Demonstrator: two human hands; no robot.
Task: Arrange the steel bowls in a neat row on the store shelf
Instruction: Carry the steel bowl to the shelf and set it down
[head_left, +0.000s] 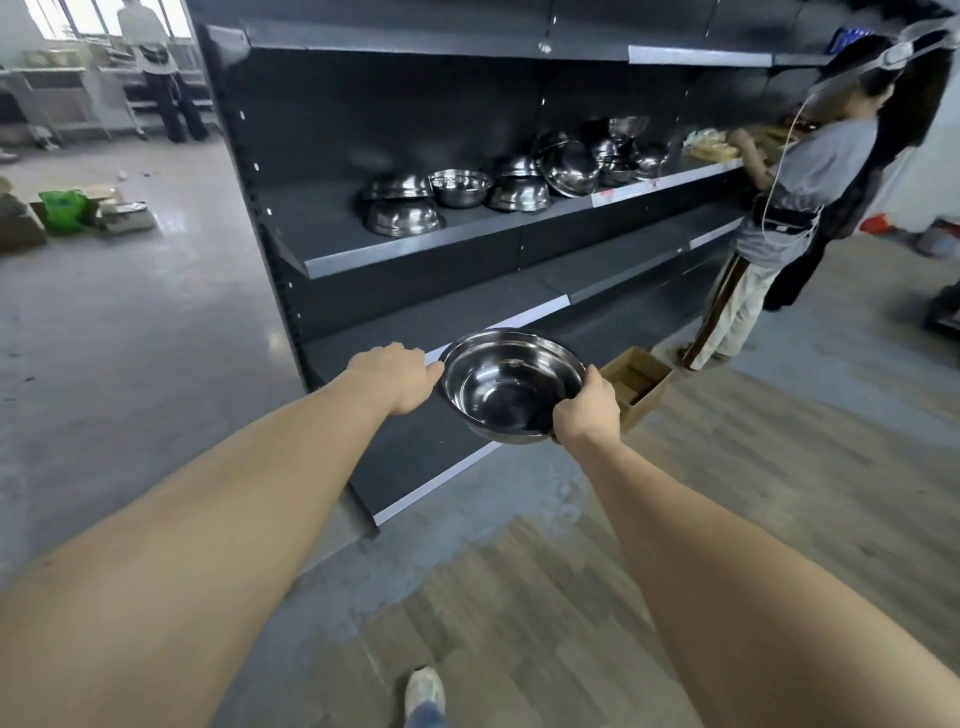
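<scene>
I hold a shiny steel bowl (511, 387) upright in front of the lower part of a dark shelf unit. My right hand (587, 410) grips its near right rim. My left hand (397, 376) touches the bowl's left rim, fingers curled at its edge. On the middle shelf (415, 249) lie several more steel bowls (462, 188) in a loose jumble, some upside down like the one at the left front (402, 217), some tilted on their sides (569, 167).
An open cardboard box (636, 382) sits on the floor by the shelf's lower right. A person (789, 208) stands at the shelf's right end, handling goods. Another person (156, 67) stands far back left. A green bag (62, 210) and boxes lie on the floor at left.
</scene>
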